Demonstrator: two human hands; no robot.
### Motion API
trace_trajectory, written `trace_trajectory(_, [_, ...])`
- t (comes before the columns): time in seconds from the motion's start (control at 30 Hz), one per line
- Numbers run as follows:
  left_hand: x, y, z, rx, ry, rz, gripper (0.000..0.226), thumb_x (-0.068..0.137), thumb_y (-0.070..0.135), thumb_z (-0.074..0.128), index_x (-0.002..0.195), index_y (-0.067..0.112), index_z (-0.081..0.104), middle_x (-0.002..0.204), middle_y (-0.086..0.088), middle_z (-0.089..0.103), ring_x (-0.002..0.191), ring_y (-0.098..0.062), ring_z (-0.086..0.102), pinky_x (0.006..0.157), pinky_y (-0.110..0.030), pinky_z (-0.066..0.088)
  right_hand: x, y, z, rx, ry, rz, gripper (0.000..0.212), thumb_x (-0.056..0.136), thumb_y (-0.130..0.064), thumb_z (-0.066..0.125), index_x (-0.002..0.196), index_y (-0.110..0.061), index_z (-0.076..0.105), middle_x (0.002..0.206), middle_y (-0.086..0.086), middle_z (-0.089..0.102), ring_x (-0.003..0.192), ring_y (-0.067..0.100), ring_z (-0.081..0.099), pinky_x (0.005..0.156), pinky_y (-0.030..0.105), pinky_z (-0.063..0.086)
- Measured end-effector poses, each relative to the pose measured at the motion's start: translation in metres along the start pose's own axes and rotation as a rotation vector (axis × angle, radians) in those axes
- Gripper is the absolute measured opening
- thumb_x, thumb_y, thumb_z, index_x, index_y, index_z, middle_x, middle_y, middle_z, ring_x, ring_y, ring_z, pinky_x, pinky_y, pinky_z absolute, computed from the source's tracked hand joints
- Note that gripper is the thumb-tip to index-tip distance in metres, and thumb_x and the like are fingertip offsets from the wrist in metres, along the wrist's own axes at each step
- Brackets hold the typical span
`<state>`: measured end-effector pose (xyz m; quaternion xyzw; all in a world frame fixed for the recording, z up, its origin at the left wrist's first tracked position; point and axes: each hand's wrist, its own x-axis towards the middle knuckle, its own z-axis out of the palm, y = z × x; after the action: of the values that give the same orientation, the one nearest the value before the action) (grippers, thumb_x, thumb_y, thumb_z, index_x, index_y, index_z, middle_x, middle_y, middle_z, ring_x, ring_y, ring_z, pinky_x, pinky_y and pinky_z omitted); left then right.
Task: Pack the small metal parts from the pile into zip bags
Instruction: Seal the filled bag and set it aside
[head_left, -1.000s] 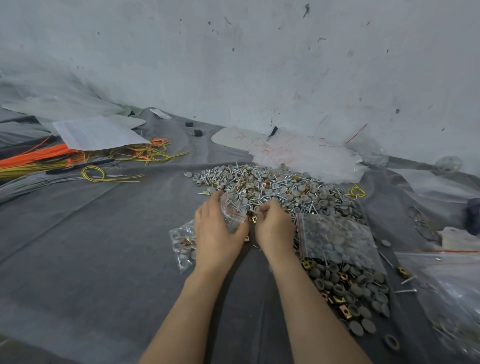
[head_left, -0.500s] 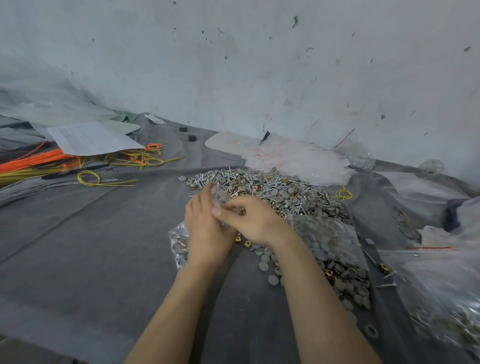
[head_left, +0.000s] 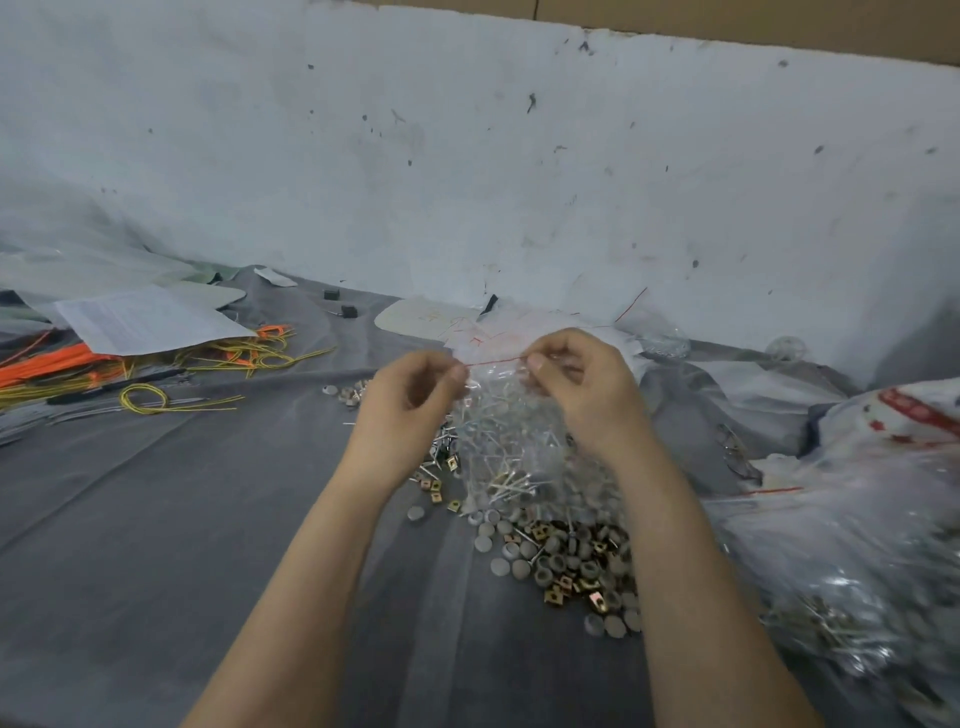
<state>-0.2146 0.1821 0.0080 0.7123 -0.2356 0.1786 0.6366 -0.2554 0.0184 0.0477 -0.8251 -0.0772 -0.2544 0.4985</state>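
One paper sheet (head_left: 145, 319) lies at far left on the tabletop (head_left: 156, 519). Two hands, the left hand (head_left: 410, 400) and the right hand (head_left: 584, 387), held apart, each pinch the top edge of one screw-filled zip bag (head_left: 506, 447), which hangs over one pile of metal parts (head_left: 563, 564).

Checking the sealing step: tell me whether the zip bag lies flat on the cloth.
No, the left hand and right hand pinch the zip bag by its red-striped top, holding it upright over the pile.
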Motion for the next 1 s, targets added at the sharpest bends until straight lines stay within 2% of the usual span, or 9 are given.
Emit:
trace_trajectory(0.13, [0.006,0.021,0.024,0.134,-0.16,0.046,0.013,0.091,0.026,0.061,0.079,0.022,0.062,0.07,0.007,0.064,0.064,-0.006,0.056,0.061,-0.02,0.042,-0.015,0.006,-0.03,0.042,0.124,0.059,0.02,0.094,-0.009,0.056,0.082,-0.024,0.06,0.091,-0.004,0.068,0.069,-0.003,0.065,0.082,0.026,0.054])
trace_trajectory(0.23, [0.005,0.035,0.04,0.205,-0.236,0.107,0.016,0.093,0.023,0.06,0.076,0.021,0.06,0.071,0.003,0.065,0.067,-0.012,0.059,0.062,-0.023,0.044,-0.027,0.01,-0.044,-0.057,0.183,0.071,0.009,0.093,-0.013,0.058,0.095,-0.021,0.062,0.103,-0.003,0.066,0.093,0.003,0.062,0.081,0.009,0.044])
trace_trajectory(0.33, [0.002,0.045,0.056,0.305,-0.292,0.19,0.014,0.093,0.021,0.059,0.08,0.015,0.062,0.074,-0.003,0.067,0.074,-0.019,0.062,0.072,-0.03,0.046,-0.035,0.01,-0.052,-0.38,0.125,-0.017,0.022,0.09,-0.022,0.063,0.112,-0.024,0.063,0.118,-0.005,0.059,0.115,0.01,0.049,0.102,0.027,0.035])
trace_trajectory(0.43, [0.0,0.05,0.066,0.383,-0.364,0.241,0.014,0.093,0.021,0.059,0.084,0.012,0.064,0.078,-0.004,0.068,0.077,-0.018,0.062,0.074,-0.034,0.048,-0.034,0.005,-0.059,-0.473,0.021,-0.003,0.008,0.091,-0.023,0.062,0.096,-0.026,0.066,0.104,-0.005,0.064,0.108,0.016,0.055,0.101,0.046,0.037])
trace_trajectory(0.5, [0.001,0.05,0.066,0.411,-0.387,0.253,0.014,0.093,0.022,0.06,0.082,0.014,0.064,0.078,-0.001,0.069,0.077,-0.016,0.063,0.075,-0.034,0.049,-0.032,0.002,-0.061,-0.465,-0.052,0.045,0.004,0.092,-0.022,0.06,0.091,-0.024,0.063,0.095,-0.006,0.065,0.101,0.017,0.059,0.098,0.046,0.04])
trace_trajectory(0.67, [0.003,0.048,0.068,0.419,-0.433,0.22,0.013,0.093,0.021,0.059,0.083,0.016,0.066,0.077,0.003,0.07,0.077,-0.013,0.065,0.075,-0.032,0.051,-0.032,0.006,-0.064,-0.523,-0.123,0.098,0.01,0.093,-0.027,0.058,0.097,-0.019,0.061,0.106,0.003,0.066,0.105,0.02,0.057,0.094,0.042,0.042])
trace_trajectory(0.83, [0.008,0.042,0.073,0.483,-0.44,0.266,0.014,0.092,0.02,0.061,0.077,0.019,0.061,0.073,0.003,0.067,0.072,-0.011,0.062,0.069,-0.027,0.046,-0.032,0.014,-0.064,-0.503,-0.07,0.103,0.007,0.091,-0.026,0.061,0.094,-0.02,0.062,0.102,0.002,0.067,0.103,0.02,0.059,0.094,0.043,0.043])
trace_trajectory(0.93, [0.013,0.038,0.071,0.529,-0.433,0.252,0.018,0.092,0.022,0.06,0.075,0.021,0.057,0.069,0.005,0.063,0.064,-0.006,0.054,0.059,-0.022,0.04,-0.036,0.03,-0.076,-0.537,-0.017,0.212,0.005,0.091,-0.027,0.06,0.088,-0.03,0.057,0.102,-0.006,0.067,0.105,0.017,0.059,0.098,0.044,0.04])
trace_trajectory(1.0, [0.014,0.037,0.076,0.561,-0.453,0.246,0.017,0.093,0.023,0.058,0.077,0.017,0.059,0.071,0.002,0.064,0.067,-0.012,0.056,0.063,-0.028,0.043,-0.038,0.046,-0.088,-0.501,0.018,0.285,0.003,0.09,-0.023,0.061,0.088,-0.025,0.061,0.096,-0.003,0.068,0.102,0.019,0.061,0.096,0.04,0.042])
